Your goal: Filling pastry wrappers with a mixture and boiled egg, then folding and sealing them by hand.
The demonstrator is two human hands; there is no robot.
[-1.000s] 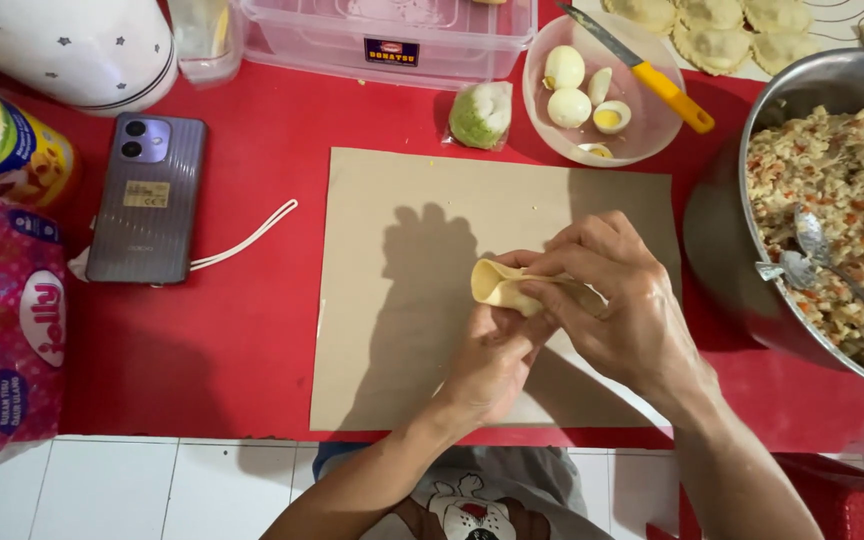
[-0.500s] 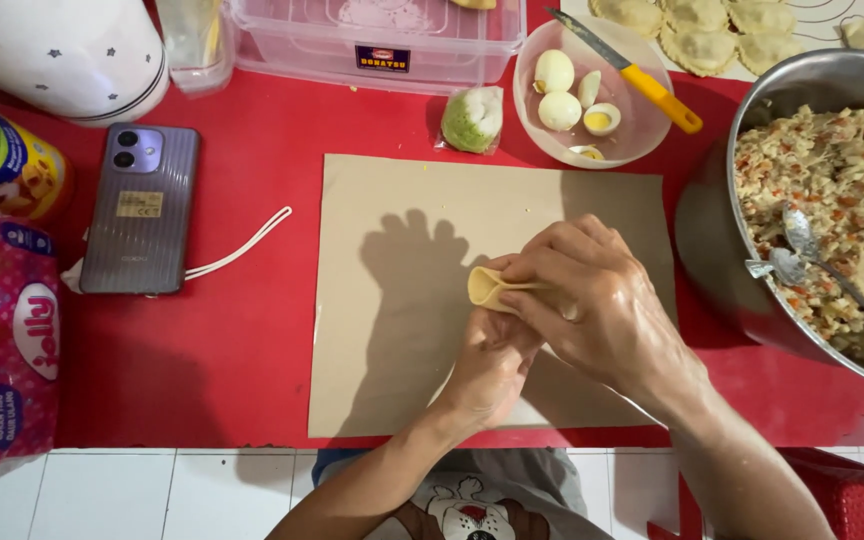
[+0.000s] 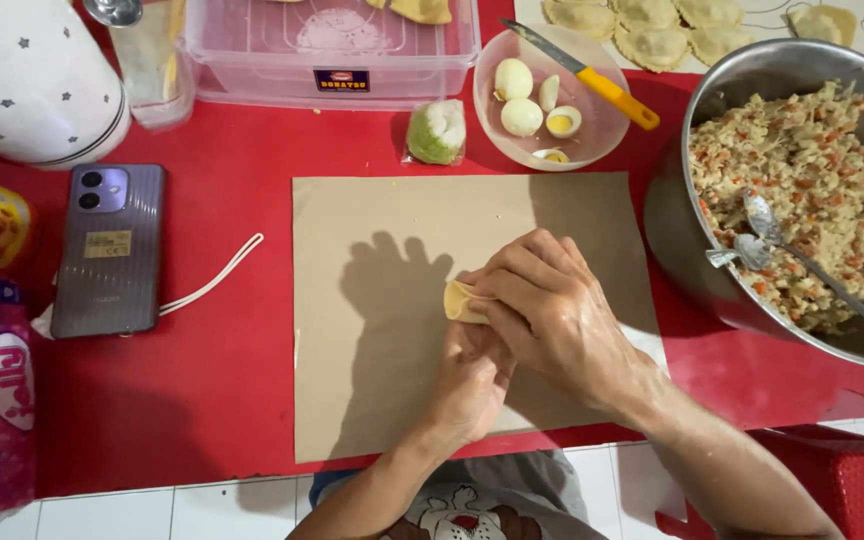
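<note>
Shifted slightly lower on brown board (image 3: 372, 300): dough piece (image 3: 462, 301), pinched by fingers of left hand (image 3: 472, 385) and right hand (image 3: 552, 315).

Red tabletop (image 3: 212, 400), white-tiled floor (image 3: 152, 510)
</note>
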